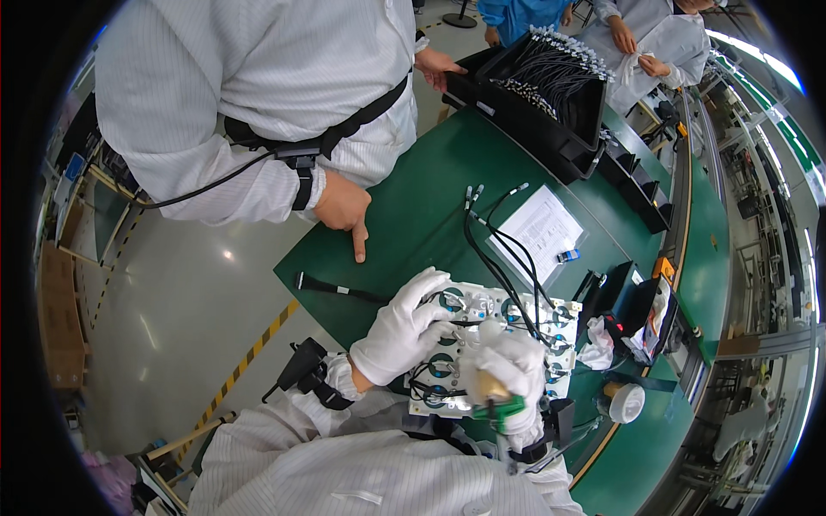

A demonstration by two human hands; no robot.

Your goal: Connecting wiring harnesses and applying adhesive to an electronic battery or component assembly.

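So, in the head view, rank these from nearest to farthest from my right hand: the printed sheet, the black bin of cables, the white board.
From your right hand:
1. White board: directly beneath it.
2. Printed sheet: flat on the table, beyond the board.
3. Black bin of cables: at the table's far side.

head fisheye looks down onto the table (413,202).

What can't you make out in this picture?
In the head view:
Green item at the right hand: blurred, exact shape unclear.
Part of the white panel: hidden by the left hand.
Nearest co-worker: head cut off by top edge.
Print on paper sheet: too small.
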